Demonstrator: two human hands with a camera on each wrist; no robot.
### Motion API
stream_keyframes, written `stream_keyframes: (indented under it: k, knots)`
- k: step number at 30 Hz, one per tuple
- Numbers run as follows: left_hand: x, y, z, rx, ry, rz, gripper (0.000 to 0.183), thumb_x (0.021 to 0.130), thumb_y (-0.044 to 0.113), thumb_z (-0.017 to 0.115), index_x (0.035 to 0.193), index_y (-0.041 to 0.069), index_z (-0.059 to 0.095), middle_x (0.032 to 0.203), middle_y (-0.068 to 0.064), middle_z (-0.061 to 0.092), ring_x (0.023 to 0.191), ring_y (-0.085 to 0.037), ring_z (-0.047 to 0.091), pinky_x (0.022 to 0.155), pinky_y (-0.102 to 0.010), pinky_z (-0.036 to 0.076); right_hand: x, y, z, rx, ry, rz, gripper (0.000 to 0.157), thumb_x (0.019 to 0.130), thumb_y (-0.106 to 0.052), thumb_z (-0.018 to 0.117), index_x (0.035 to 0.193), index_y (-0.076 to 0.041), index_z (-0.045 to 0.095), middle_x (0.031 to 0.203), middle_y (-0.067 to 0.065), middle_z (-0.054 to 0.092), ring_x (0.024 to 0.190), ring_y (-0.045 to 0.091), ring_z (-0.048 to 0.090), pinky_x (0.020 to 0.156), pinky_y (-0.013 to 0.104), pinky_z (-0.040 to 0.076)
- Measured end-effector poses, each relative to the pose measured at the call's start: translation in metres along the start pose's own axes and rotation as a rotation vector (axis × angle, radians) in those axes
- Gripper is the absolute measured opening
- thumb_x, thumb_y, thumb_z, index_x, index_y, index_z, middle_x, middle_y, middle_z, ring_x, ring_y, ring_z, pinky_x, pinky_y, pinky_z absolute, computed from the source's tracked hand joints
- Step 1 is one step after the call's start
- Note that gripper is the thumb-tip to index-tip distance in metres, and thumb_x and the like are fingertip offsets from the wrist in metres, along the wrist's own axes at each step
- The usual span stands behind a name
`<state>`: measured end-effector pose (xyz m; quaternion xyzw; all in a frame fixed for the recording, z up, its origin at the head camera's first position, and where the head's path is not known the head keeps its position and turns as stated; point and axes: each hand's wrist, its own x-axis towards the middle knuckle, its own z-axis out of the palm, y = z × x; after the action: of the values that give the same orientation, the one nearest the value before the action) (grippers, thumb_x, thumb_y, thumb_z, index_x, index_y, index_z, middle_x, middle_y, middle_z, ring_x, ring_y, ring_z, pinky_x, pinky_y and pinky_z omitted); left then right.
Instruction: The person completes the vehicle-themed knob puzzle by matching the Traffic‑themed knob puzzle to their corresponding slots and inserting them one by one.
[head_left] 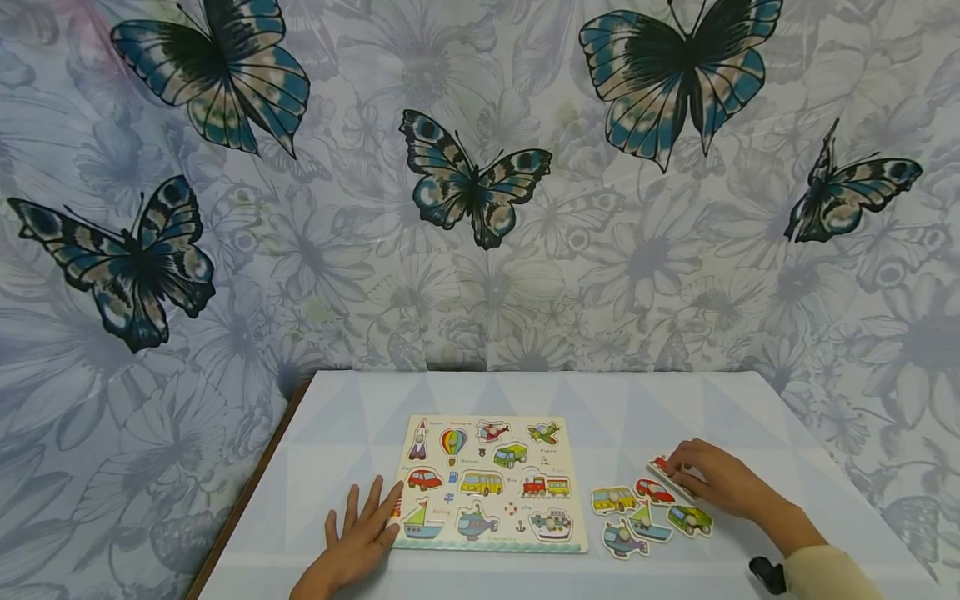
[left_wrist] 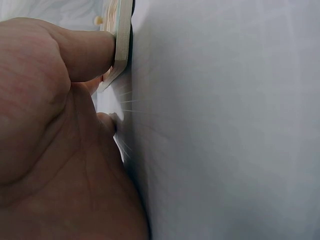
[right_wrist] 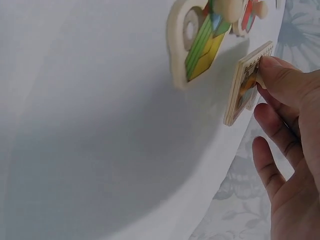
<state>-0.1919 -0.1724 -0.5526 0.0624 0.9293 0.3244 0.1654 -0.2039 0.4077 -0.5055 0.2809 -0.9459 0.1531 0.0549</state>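
Note:
On the table lies a wooden puzzle board point(head_left: 487, 479) printed with vehicles. My left hand point(head_left: 360, 533) rests flat at its left edge with spread fingers, and in the left wrist view the thumb point(left_wrist: 90, 55) presses the board's side. To the right of the board, my right hand point(head_left: 705, 475) pinches a train puzzle piece point(right_wrist: 245, 85) by its knob, thumb against fingers. That piece is tilted, and its red end shows beside the fingers in the head view. Near it lie the red car piece point(head_left: 655, 492) and green truck piece point(head_left: 690, 521).
Between board and right hand lie a yellow bus piece point(head_left: 613, 500), a sailboat piece point(head_left: 648, 525) and a blue submarine piece point(head_left: 624, 540). A small black object point(head_left: 767, 575) is by the right sleeve. Butterfly-patterned cloth hangs behind the table point(head_left: 360, 400).

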Motion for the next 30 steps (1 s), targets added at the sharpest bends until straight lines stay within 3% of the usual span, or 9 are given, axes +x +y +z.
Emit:
stream_keyframes:
  k: [8,12,19,24,30]
  knots:
    - [0.008,-0.017,0.007,-0.018,0.015,0.024,0.098,0.081,0.089,0.033,0.156,0.025,0.032,0.169,-0.016,0.004,0.151,-0.047,-0.018,0.107,-0.071,-0.024,0.02,-0.01,0.004,0.026,-0.042,-0.013,0.015,0.093,-0.015,0.071,0.097,-0.028,0.069,0.097,-0.017,0.061,0.085,-0.002,0.052,0.07,0.026,0.051]
    - [0.008,-0.015,0.008,-0.019,0.015,0.025,0.093,0.084,0.085,0.034,0.157,0.026,0.032,0.169,-0.016,0.004,0.151,-0.046,-0.019,0.107,-0.07,-0.024,0.027,-0.014,0.009,0.029,-0.054,-0.014,0.014,0.094,-0.015,0.07,0.097,-0.028,0.069,0.096,-0.017,0.061,0.085,-0.003,0.051,0.069,0.025,0.051]
    - [0.001,-0.006,0.004,-0.026,0.022,0.042,0.068,0.099,0.063,0.041,0.157,0.029,0.033,0.168,-0.02,0.007,0.15,-0.048,-0.021,0.105,-0.072,-0.026,0.042,-0.024,0.013,0.023,-0.07,-0.023,0.01,0.094,-0.017,0.07,0.098,-0.027,0.07,0.097,-0.017,0.06,0.086,-0.001,0.052,0.072,0.026,0.052]
    - [-0.002,-0.003,0.003,-0.035,0.023,0.049,0.063,0.101,0.056,0.044,0.156,0.026,0.035,0.167,-0.022,0.008,0.149,-0.05,-0.019,0.105,-0.073,-0.025,0.056,-0.037,0.016,0.015,-0.09,-0.044,0.006,0.095,-0.02,0.069,0.098,-0.025,0.071,0.098,-0.016,0.06,0.087,0.001,0.054,0.073,0.026,0.053]
    - [0.001,-0.006,0.005,-0.039,0.016,0.036,0.07,0.098,0.064,0.043,0.157,0.027,0.035,0.168,-0.02,0.008,0.15,-0.048,-0.02,0.105,-0.072,-0.026,0.074,-0.054,0.024,0.006,-0.079,-0.145,0.007,0.094,-0.018,0.071,0.095,-0.025,0.07,0.098,-0.014,0.062,0.088,0.006,0.056,0.073,0.026,0.052]
